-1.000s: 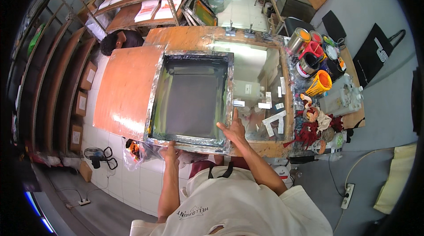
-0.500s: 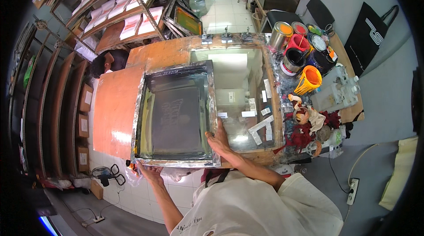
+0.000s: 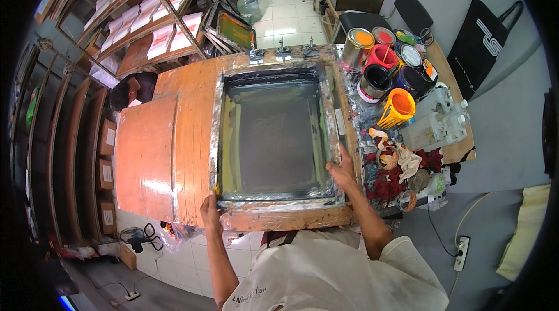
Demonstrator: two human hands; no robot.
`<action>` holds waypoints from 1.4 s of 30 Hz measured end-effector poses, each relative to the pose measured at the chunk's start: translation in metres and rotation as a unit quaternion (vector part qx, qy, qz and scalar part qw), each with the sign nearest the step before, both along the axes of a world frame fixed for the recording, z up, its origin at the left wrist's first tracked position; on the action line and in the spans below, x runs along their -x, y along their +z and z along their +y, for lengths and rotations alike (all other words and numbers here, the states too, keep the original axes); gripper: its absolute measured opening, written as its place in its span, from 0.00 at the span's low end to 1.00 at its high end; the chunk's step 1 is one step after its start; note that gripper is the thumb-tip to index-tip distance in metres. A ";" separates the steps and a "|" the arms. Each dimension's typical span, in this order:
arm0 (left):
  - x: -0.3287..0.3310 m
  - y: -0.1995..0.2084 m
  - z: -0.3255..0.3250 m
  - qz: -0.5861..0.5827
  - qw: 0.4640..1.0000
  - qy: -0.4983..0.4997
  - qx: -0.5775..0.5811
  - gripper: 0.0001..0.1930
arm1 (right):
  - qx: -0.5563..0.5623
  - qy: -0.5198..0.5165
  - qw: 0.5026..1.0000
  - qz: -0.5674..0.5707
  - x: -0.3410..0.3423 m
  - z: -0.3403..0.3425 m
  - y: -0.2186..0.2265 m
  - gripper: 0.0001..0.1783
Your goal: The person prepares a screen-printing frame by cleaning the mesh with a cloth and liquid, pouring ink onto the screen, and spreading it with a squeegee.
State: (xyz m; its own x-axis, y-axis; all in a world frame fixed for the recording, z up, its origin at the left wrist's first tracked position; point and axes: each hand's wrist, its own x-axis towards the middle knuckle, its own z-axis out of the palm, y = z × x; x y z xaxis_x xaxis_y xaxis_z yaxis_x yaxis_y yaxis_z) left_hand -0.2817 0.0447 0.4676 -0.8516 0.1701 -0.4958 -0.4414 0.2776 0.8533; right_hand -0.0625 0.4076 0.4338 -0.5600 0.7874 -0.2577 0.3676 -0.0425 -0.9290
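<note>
A silk-screen printing frame [image 3: 273, 142] with dark mesh and a worn, taped border lies over the wooden worktable [image 3: 192, 160], covering most of the glass panel set in it. Only a strip of the glass [image 3: 338, 93] shows along the screen's right side. At the frame's near left corner, my left hand [image 3: 211, 211] is closed on the edge. My right hand [image 3: 343, 172] grips the right side lower down, its thumb on top of the border. Both hands' undersides are hidden. Beyond the far side of the frame stand metal hinge clamps [image 3: 283, 51] on the table's edge.
Ink cans [image 3: 356, 48], a yellow bucket [image 3: 397, 108], clear plastic jugs [image 3: 434, 122] and dark red rags [image 3: 384, 182] crowd the right-hand bench. Another person [image 3: 129, 91] is low beyond the table's left side. Shelves [image 3: 169, 5] with printed sheets stand far left.
Both my hands have carried the screen frame to the right, from the left part of the table onto the glass panel. The white pieces on the glass are now mostly covered.
</note>
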 end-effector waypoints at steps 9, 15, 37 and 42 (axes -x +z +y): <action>0.024 -0.034 0.089 0.063 0.994 -0.059 0.072 0.26 | -0.037 -0.043 0.998 0.019 0.000 0.070 -0.004 0.44; 0.016 -0.037 0.111 0.121 0.986 -0.072 0.093 0.25 | -0.092 -0.013 0.995 -0.035 0.014 0.098 -0.010 0.42; 0.026 -0.044 0.131 0.279 0.942 -0.091 0.165 0.19 | -0.259 0.026 0.951 -0.165 0.028 0.110 -0.031 0.38; 0.034 -0.048 0.135 0.290 0.939 -0.089 0.163 0.18 | -0.274 0.007 0.948 -0.164 0.027 0.114 -0.049 0.36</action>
State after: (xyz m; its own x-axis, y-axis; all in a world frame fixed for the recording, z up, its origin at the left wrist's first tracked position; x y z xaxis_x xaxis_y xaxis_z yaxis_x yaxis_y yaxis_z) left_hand -0.3162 0.1793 0.4194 -0.9668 0.2552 -0.0083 0.1493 0.5912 0.7926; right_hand -0.0893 0.5211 0.3853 -0.5320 0.8463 0.0260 0.6374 0.4205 -0.6457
